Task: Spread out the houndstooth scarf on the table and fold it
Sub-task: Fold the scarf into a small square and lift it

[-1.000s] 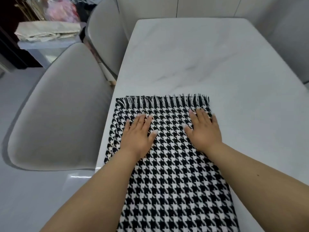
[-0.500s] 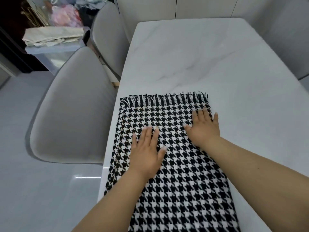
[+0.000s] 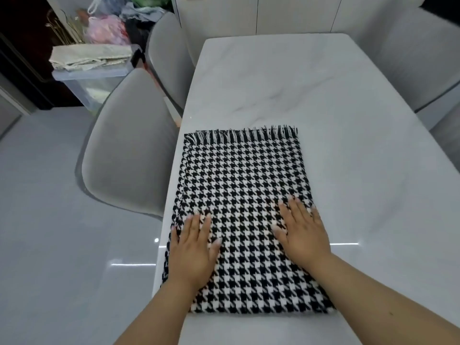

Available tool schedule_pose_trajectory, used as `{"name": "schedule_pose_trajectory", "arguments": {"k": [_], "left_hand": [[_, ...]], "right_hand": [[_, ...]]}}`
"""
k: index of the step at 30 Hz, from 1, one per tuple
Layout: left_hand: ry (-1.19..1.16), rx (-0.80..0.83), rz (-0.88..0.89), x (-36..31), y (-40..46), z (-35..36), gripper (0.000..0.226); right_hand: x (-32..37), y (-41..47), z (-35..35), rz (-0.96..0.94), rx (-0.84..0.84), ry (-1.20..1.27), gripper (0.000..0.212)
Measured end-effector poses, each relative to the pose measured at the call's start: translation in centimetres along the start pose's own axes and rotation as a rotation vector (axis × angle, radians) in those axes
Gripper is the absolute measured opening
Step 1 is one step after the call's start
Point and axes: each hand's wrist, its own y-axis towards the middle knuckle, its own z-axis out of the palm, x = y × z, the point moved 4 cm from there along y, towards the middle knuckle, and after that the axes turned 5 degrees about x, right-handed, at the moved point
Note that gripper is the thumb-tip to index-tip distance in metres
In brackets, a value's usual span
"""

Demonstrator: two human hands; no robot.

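On the white marble table [image 3: 323,100], we press flat, unclenched left hand [image 3: 193,250] and right hand [image 3: 302,232] onto the folded black-and-white houndstooth wool scarf [image 3: 244,175], smoothing it; next likely another fold.

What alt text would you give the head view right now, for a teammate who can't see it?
Both hands lie flat, fingers straight, on the near half of a folded houndstooth scarf on a white marble table: left hand by its left edge, right hand by its right edge. The fringe points away; grey chairs stand alongside.
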Motion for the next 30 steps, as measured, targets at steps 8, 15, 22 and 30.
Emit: {"name": "schedule_pose_trajectory", "arguments": {"k": [8,15,22,30], "left_hand": [[-0.119,-0.003,-0.2,0.8,-3.9,0.9,0.081],[-0.192,-0.101,-0.469,0.4,-7.3,-0.1,0.06],[-0.825,-0.055,-0.365,-1.2,-10.3,-0.8,0.059],[-1.302,0.064,-0.459,-5.6,-15.1,-2.1,0.035]], "right_hand": [[-1.0,-2.6,0.7,0.066,0.025,0.046,0.084],[-2.0,-7.0,0.8,0.294,-0.052,0.282,0.066],[-3.6,-10.2,-0.2,0.226,-0.035,0.753,0.054],[-8.3,-13.4,-2.1,0.27,0.132,1.101,0.033]]}}
